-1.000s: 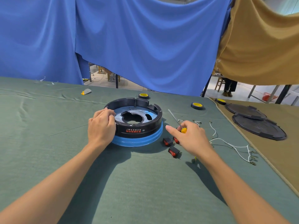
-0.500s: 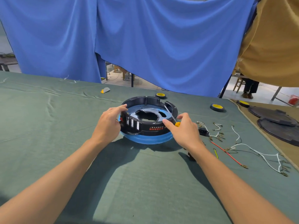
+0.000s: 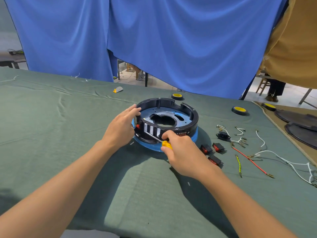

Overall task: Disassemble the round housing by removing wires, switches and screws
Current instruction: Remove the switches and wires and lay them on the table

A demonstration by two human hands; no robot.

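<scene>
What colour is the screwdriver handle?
Yellow. The screwdriver handle sticks out of the right hand that grips it. It shows in the head view, the only one.

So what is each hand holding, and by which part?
The right hand grips the screwdriver by its yellow handle. The left hand holds nothing; its fingers press the left rim of the housing.

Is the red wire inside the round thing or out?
Out. The red wire lies loose on the green cloth, right of the housing, not touching it.
</scene>
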